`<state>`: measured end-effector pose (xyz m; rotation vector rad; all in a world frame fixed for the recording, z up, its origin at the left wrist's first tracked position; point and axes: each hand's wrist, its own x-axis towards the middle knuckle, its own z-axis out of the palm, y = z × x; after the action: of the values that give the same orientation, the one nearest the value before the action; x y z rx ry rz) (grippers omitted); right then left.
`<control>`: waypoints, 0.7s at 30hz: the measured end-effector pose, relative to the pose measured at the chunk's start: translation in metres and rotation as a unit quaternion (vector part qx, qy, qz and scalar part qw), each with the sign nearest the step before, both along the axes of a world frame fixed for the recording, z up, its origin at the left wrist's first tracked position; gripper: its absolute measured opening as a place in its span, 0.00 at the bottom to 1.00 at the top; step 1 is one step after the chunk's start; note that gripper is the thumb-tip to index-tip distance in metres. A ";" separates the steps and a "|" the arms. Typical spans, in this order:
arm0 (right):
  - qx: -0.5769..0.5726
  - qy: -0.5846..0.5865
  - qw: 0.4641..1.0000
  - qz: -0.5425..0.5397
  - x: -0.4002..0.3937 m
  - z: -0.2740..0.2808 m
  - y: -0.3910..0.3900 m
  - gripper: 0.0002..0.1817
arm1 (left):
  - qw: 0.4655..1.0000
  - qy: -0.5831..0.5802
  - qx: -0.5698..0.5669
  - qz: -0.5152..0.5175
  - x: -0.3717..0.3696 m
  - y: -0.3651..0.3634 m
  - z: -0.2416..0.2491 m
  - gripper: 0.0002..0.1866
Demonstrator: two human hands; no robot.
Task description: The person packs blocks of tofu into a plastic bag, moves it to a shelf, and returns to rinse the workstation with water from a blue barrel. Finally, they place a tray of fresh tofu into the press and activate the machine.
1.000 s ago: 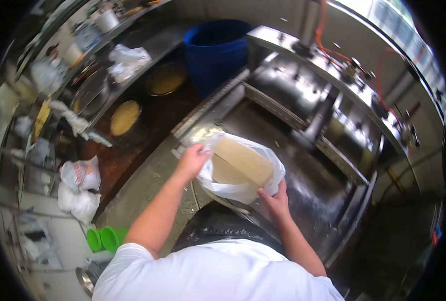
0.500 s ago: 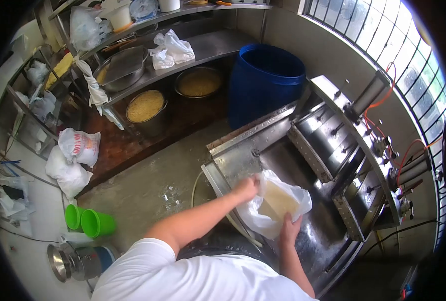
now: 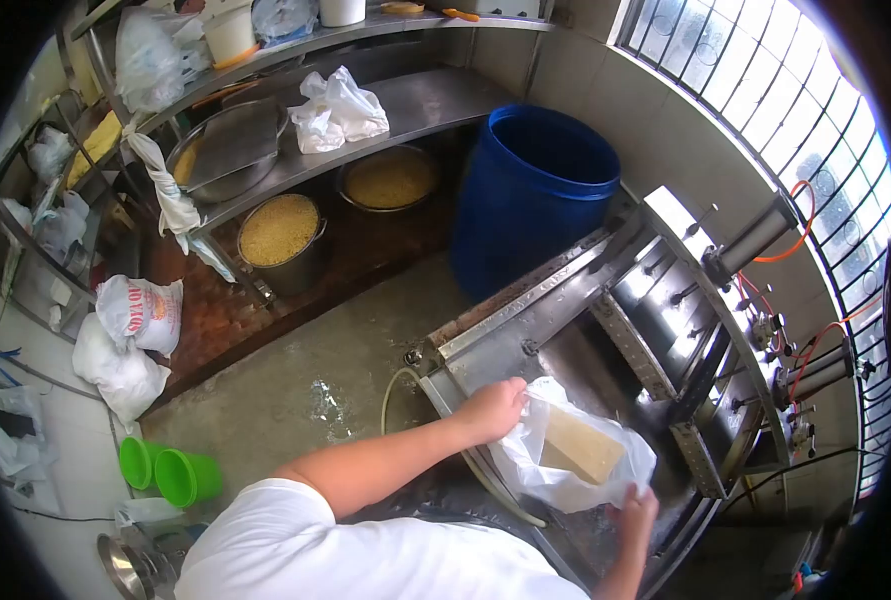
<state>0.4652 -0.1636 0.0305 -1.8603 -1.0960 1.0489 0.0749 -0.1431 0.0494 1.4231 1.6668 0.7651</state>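
A white plastic bag (image 3: 535, 468) lies spread over the metal tray of the press (image 3: 585, 350), with a pale beige block (image 3: 581, 446) resting in it. My left hand (image 3: 495, 410) is closed on the bag's upper left edge. At the lower right corner of the bag, my right hand (image 3: 635, 512) pinches the plastic. The block's top and one side show between the bag's edges.
Behind the tray stands a blue barrel (image 3: 540, 200). Press cylinders (image 3: 755, 240) rise at the right. A hose (image 3: 390, 400) curves along the tray's left edge. Green buckets (image 3: 187, 477) and white sacks (image 3: 115, 370) are at the left.
My right hand has moved right and down, from beside the block to the bag's corner. The bag is spread wider and the block shows more clearly. The view has shifted slightly.
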 end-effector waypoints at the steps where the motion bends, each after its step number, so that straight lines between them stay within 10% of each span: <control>1: -0.021 0.010 1.000 0.014 0.010 0.023 -0.003 0.12 | 1.000 0.001 -0.003 0.002 0.003 -0.002 -0.003 0.16; 3: 0.021 0.121 0.992 -0.003 0.030 0.054 -0.004 0.13 | 0.930 -0.355 -0.092 0.025 0.024 -0.007 -0.012 0.15; 7: 0.021 0.127 0.988 0.080 0.045 0.104 0.014 0.20 | 0.949 -0.299 0.007 -0.101 0.037 0.013 0.035 0.10; 11: 0.063 0.103 0.984 0.134 0.034 0.125 0.026 0.18 | 0.774 -0.598 -0.190 0.082 0.001 0.039 0.096 0.08; 21: 0.163 0.217 0.959 0.085 -0.048 0.161 0.070 0.06 | 0.835 -0.532 -0.136 0.010 -0.061 0.035 0.134 0.08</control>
<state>0.4174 -0.0939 0.1914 -1.2199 -1.0943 1.2178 0.0137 -0.1084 0.1833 0.5409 0.8379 1.0152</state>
